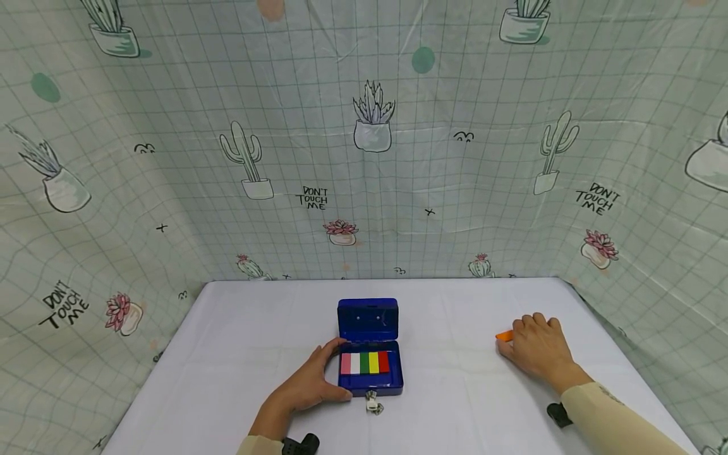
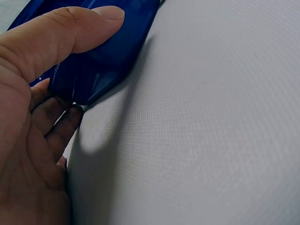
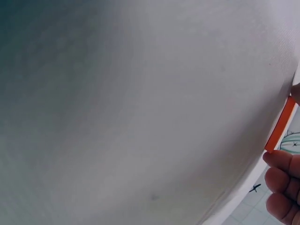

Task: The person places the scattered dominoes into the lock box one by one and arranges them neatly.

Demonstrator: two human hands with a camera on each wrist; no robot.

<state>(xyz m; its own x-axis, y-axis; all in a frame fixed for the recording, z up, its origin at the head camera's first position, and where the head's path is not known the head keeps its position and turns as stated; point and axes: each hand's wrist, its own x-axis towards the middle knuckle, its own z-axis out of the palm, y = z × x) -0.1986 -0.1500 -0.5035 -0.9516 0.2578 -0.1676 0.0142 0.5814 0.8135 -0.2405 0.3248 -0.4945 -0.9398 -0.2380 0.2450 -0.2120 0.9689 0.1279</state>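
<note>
A blue cash box (image 1: 364,384) stands on the white table with its lid (image 1: 368,330) raised. Side by side inside lie several flat coloured blocks (image 1: 364,363): pink, white, green, yellow and red. My left hand (image 1: 307,383) grips the box's left side, thumb at the front corner and fingers toward the back. In the left wrist view, the thumb (image 2: 70,30) lies against the blue wall. Far to the right, my right hand (image 1: 537,346) pinches an orange block (image 1: 503,336) by its ends, low over the table. The right wrist view shows this block as a thin strip between thumb and finger.
Small keys (image 1: 373,404) hang from the lock at the box's front. The white table (image 1: 449,379) reaches back to a cactus-print curtain (image 1: 432,177), which also hangs along both sides.
</note>
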